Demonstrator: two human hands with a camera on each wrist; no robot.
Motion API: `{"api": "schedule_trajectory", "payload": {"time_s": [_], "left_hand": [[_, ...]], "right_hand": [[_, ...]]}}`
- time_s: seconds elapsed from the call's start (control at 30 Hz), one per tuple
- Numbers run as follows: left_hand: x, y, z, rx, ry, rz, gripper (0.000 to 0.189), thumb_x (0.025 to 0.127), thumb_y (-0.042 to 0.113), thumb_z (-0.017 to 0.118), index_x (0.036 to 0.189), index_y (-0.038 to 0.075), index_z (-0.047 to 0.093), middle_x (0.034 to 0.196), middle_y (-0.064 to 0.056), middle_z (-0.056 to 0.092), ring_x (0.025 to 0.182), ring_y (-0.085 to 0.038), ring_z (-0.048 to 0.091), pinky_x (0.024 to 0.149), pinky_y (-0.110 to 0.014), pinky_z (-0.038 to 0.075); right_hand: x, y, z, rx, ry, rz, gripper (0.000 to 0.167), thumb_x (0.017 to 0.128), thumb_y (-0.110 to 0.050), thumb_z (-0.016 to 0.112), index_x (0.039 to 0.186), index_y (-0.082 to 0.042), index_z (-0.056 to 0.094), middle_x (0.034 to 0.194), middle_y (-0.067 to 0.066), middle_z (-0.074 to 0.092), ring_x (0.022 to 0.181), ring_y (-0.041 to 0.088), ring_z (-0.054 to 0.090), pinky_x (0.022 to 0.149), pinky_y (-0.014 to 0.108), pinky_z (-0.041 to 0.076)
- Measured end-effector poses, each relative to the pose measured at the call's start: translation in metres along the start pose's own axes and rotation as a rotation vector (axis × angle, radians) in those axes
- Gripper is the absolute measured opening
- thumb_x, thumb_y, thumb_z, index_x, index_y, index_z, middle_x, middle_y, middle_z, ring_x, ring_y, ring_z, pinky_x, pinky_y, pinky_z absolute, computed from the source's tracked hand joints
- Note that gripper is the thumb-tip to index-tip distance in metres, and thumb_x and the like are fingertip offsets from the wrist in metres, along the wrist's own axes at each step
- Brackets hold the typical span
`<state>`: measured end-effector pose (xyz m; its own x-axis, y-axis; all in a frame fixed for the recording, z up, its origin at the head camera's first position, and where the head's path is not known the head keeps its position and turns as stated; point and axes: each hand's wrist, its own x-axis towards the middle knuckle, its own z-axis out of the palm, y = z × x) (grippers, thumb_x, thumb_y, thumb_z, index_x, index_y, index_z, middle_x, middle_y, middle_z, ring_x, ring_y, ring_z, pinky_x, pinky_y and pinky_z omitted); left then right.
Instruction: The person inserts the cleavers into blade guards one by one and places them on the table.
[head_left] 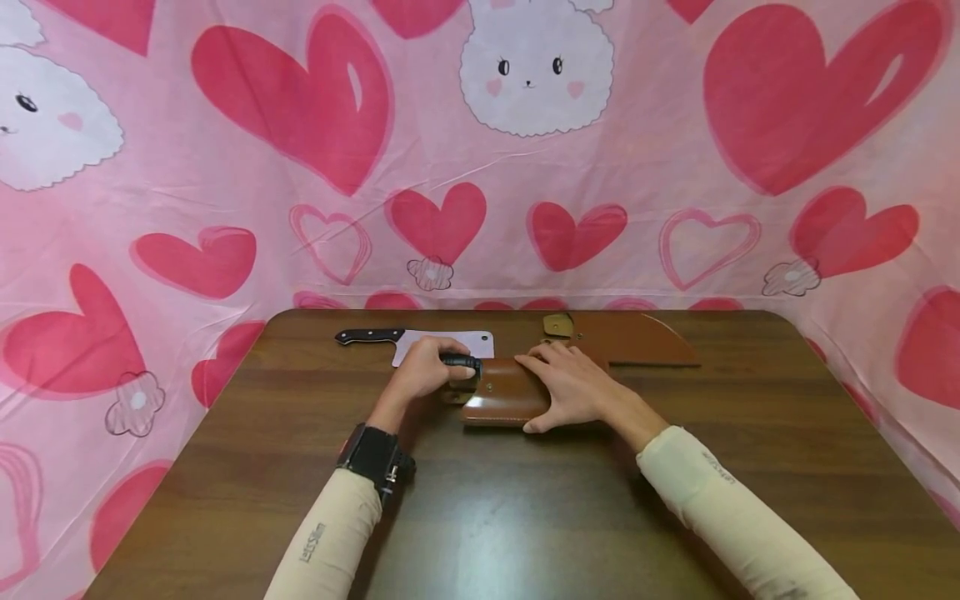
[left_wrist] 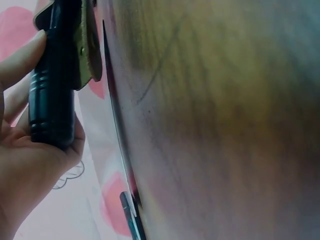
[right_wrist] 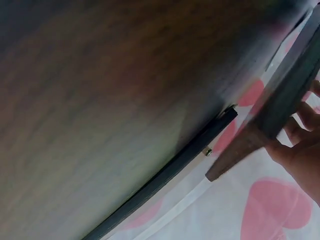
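Far left of the table: cleaver with a black riveted handle and broad silvery metal blade [head_left: 412,337], lying flat near the far edge, handle to the left, blade partly behind the hand.

Nearer: cream fabric sleeve with dark lettering [head_left: 330,533], black wristband [head_left: 371,454] above it. Left hand [head_left: 423,367] grips a black, ringed, rounded handle [left_wrist: 52,110], fingers and thumb wrapped about it. Small yellowish-brown flap [left_wrist: 88,50] beside the handle.

Centre: handle runs right into the mouth of a glossy brown leather sheath with a stitched edge [head_left: 506,387]. Side views show sheath and handle raised off the wood; contents hidden. Right hand [head_left: 573,379] clasps the sheath across its width, thumb at the near edge, fingers at the far.

Right, behind: second brown leather sheath with a curved end [head_left: 637,337], lying at the far edge, yellowish tab [head_left: 557,324] at its left end. Second cream sleeve [head_left: 735,508] in the right foreground.

Full width: dark brown wood-grain table [head_left: 480,517], pink heart-printed cloth [head_left: 423,125] behind.
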<state>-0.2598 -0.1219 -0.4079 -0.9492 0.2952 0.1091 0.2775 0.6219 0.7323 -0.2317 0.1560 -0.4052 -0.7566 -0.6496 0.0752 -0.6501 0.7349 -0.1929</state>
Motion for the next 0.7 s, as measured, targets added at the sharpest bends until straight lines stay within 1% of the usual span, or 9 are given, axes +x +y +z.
{"api": "schedule_trajectory", "payload": {"time_s": [0.13,0.33,0.47,0.7], "left_hand": [[0.002,-0.003,-0.001,0.007,-0.038,-0.012,0.026,0.082,0.019,0.086,0.105,0.008,0.078,0.1,-0.005,0.074,0.091,-0.021,0.064,0.084,-0.037,0.051],[0.004,-0.009,-0.001,-0.005,-0.077,-0.004,0.026,0.082,0.015,0.086,0.105,0.005,0.077,0.096,-0.005,0.075,0.091,-0.02,0.064,0.088,-0.04,0.049],[0.005,-0.012,0.0,-0.013,-0.087,-0.01,0.026,0.082,0.015,0.086,0.104,0.005,0.077,0.096,-0.005,0.075,0.091,-0.021,0.064,0.089,-0.041,0.049],[0.007,-0.013,0.003,-0.012,-0.092,-0.027,0.024,0.08,0.015,0.087,0.101,0.007,0.077,0.094,-0.003,0.075,0.09,-0.019,0.065,0.087,-0.038,0.049]], "right_hand": [[0.002,-0.001,0.003,-0.011,-0.025,0.004,0.106,0.068,-0.069,0.079,0.151,-0.012,0.046,0.139,0.011,0.051,0.126,0.032,0.045,0.103,0.057,0.04],[0.004,-0.002,0.004,-0.024,-0.048,0.004,0.105,0.07,-0.069,0.078,0.151,-0.01,0.046,0.139,0.011,0.05,0.125,0.032,0.046,0.105,0.055,0.039],[0.005,-0.002,0.006,-0.027,-0.053,-0.002,0.106,0.07,-0.07,0.078,0.151,-0.01,0.046,0.139,0.011,0.05,0.125,0.032,0.047,0.106,0.055,0.038],[0.006,-0.001,0.01,-0.028,-0.067,-0.008,0.108,0.07,-0.071,0.077,0.152,-0.01,0.045,0.139,0.011,0.05,0.127,0.032,0.046,0.107,0.053,0.037]]}}
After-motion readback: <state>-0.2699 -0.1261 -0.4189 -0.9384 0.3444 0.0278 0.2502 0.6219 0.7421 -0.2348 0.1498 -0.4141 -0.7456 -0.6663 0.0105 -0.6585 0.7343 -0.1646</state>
